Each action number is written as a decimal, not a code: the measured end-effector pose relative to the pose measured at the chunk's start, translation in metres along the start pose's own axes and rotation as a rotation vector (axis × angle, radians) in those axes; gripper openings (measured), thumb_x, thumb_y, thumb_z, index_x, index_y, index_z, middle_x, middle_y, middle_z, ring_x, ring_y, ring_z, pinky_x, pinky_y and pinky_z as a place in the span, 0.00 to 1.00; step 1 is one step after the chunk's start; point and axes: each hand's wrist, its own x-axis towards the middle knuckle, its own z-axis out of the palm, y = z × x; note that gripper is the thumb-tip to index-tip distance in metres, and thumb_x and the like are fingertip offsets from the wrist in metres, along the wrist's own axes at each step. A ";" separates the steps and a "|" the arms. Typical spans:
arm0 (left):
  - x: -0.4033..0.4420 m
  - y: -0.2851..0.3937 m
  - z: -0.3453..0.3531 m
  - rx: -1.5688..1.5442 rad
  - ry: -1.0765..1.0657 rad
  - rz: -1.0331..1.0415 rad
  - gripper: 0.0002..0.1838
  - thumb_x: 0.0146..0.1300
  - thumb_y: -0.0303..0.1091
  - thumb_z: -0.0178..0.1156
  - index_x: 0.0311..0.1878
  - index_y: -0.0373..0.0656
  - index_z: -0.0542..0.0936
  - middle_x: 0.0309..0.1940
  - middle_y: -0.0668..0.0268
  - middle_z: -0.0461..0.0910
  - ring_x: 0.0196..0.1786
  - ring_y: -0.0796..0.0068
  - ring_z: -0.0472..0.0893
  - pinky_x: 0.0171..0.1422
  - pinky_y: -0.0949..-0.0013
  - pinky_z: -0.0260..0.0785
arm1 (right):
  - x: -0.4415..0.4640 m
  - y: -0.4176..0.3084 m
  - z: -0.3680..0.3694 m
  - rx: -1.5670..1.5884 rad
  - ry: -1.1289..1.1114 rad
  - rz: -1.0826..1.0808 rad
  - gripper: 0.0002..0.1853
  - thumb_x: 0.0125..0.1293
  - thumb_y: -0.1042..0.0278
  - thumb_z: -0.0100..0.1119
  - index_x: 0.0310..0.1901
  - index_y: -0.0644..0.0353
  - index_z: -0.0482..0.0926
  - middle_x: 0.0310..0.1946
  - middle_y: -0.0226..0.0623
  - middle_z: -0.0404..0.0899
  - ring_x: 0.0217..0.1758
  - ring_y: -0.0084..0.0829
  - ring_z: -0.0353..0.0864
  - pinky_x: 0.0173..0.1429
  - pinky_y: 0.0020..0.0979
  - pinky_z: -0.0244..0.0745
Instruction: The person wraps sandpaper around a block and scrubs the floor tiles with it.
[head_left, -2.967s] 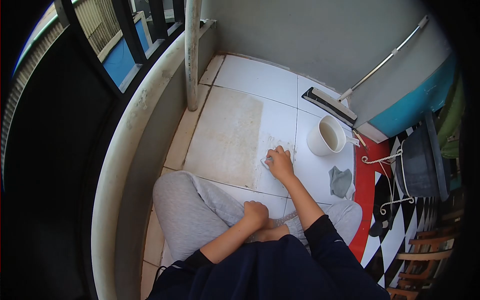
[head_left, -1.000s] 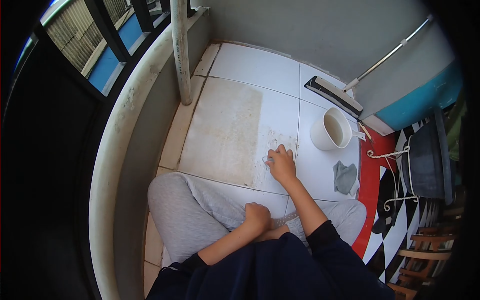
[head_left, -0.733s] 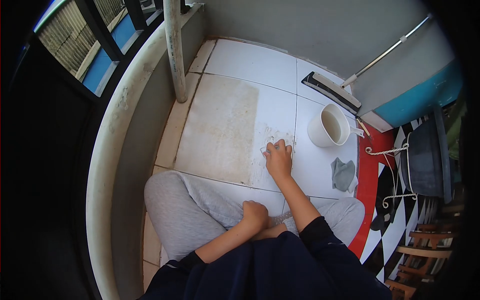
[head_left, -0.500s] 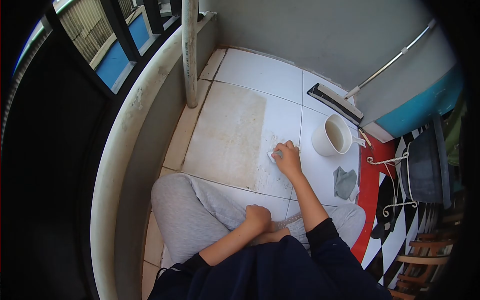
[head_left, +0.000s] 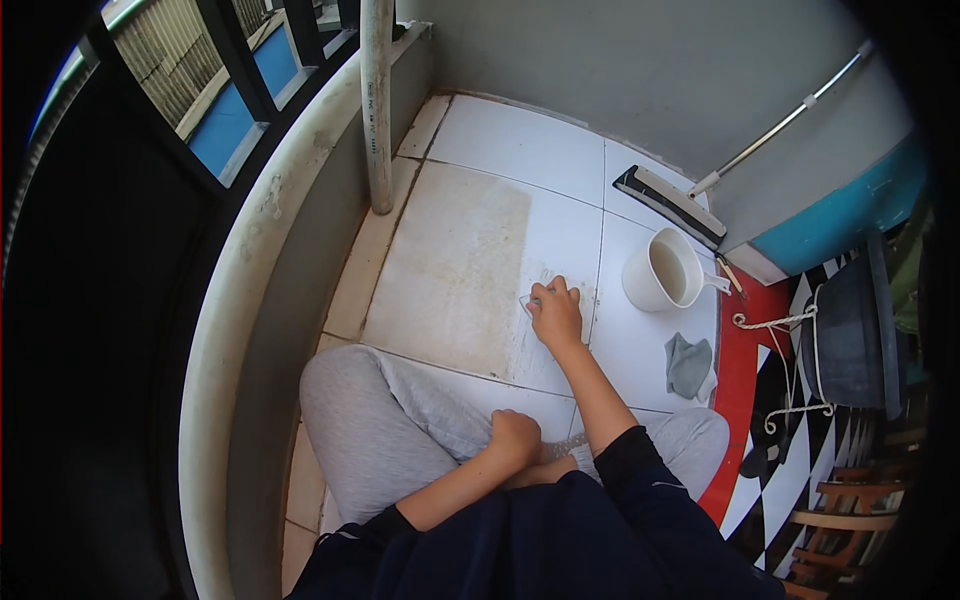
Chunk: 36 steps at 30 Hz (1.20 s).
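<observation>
My right hand (head_left: 557, 314) is closed on a small pale pad (head_left: 526, 302), which it presses flat on the tile beside the edge of a brownish stained area (head_left: 450, 270). Grey smears mark the white tile round the fingers. My left hand (head_left: 516, 437) rests over my crossed legs, its fingers curled; whether anything is inside cannot be seen. To the right of my right hand stands a white dipper (head_left: 646, 284) with cloudy liquid in it. A crumpled grey cloth (head_left: 688, 365) lies on the floor below the dipper.
A floor squeegee (head_left: 672, 207) leans against the grey wall at the back right. A thin brush-like stick (head_left: 731, 275) lies by the red strip. At the right is a dark plant pot (head_left: 848, 345) on a white metal stand. A pipe (head_left: 378, 120) rises at the back left.
Compared with half a second ago, my right hand and the pad have moved a little left, towards the stained area. My left hand has stayed on my legs.
</observation>
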 end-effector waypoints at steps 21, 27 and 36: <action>0.000 -0.002 0.000 -0.028 0.012 0.014 0.13 0.51 0.43 0.54 0.35 0.49 0.83 0.36 0.66 0.81 0.42 0.68 0.79 0.41 0.66 0.63 | -0.063 0.007 -0.012 -0.007 -0.110 -0.028 0.07 0.51 0.69 0.61 0.33 0.52 0.75 0.40 0.36 0.67 0.41 0.43 0.65 0.39 0.39 0.71; 0.003 -0.001 0.011 0.039 0.093 0.050 0.17 0.51 0.49 0.52 0.30 0.46 0.82 0.30 0.63 0.81 0.35 0.68 0.80 0.36 0.65 0.67 | -0.075 0.012 -0.012 -0.010 -0.054 -0.016 0.07 0.50 0.70 0.62 0.32 0.54 0.75 0.40 0.35 0.67 0.41 0.42 0.65 0.41 0.38 0.69; 0.001 -0.004 0.009 0.009 0.092 0.041 0.17 0.51 0.48 0.52 0.31 0.46 0.82 0.31 0.63 0.82 0.37 0.67 0.80 0.37 0.64 0.67 | -0.013 0.038 -0.011 -0.016 -0.015 0.088 0.08 0.50 0.69 0.63 0.33 0.52 0.76 0.41 0.36 0.67 0.42 0.43 0.65 0.41 0.39 0.71</action>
